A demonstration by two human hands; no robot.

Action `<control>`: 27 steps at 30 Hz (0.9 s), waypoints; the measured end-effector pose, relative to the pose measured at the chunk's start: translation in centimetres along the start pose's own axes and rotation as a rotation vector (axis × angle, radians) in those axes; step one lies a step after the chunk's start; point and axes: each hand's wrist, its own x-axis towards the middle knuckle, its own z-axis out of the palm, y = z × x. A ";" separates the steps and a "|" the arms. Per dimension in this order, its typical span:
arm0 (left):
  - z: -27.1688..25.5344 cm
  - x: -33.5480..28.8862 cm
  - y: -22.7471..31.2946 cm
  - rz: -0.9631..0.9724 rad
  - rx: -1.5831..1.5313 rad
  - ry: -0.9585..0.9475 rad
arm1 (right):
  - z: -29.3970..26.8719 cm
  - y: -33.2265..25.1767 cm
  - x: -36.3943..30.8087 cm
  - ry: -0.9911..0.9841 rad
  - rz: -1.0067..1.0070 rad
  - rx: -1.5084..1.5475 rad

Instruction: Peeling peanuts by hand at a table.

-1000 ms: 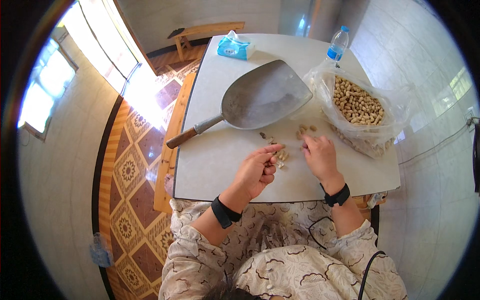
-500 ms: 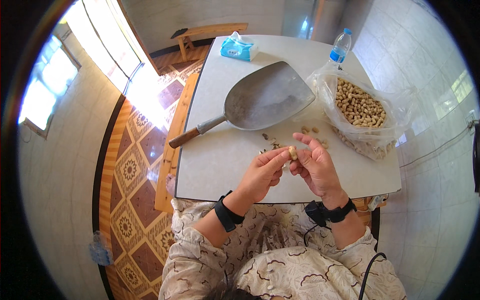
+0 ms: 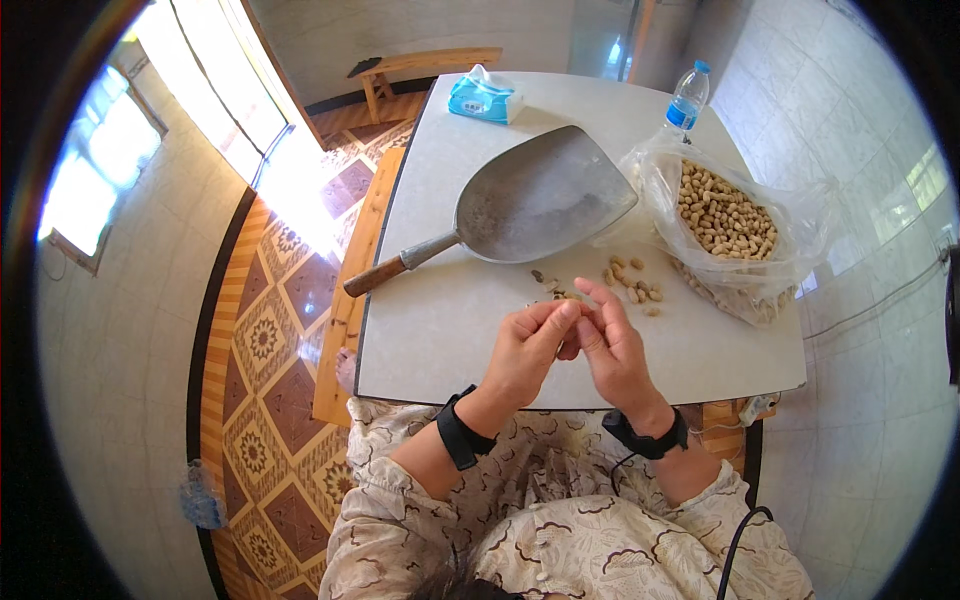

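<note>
My left hand (image 3: 522, 348) and my right hand (image 3: 618, 362) meet above the near part of the table, thumbs and fingertips pinched together around a peanut. The fingers hide nearly all of it. The right index finger sticks up and away from the pinch. Just beyond the fingers lie shell bits (image 3: 560, 294), partly covered by the hands. Several loose peanuts (image 3: 640, 291) are scattered to the right of them. A clear plastic bag (image 3: 660, 208) stands wide at the mouth on the right, full of unshelled peanuts (image 3: 727, 212).
A grey metal scoop (image 3: 545, 195) with a wooden handle lies across the middle of the pale table (image 3: 430, 350). At the far side are a blue tissue pack (image 3: 484, 98) and a water bottle (image 3: 688, 97). A wooden bench (image 3: 345, 300) runs along the left edge.
The peanut, visible between my fingertips before, is now covered by them. My right hand has moved slightly left and down, closing against the left. The view has shifted slightly.
</note>
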 end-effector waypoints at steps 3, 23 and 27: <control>-0.5 -0.1 0.2 -0.061 -0.128 0.027 | 1.3 0.3 0.2 0.037 -0.111 -0.230; 0.7 -0.1 1.2 -0.264 -0.486 0.097 | 0.9 -1.1 1.1 0.133 -0.253 -0.362; 0.6 0.0 0.5 -0.283 -0.629 0.164 | 1.5 -1.2 0.8 0.104 -0.418 -0.515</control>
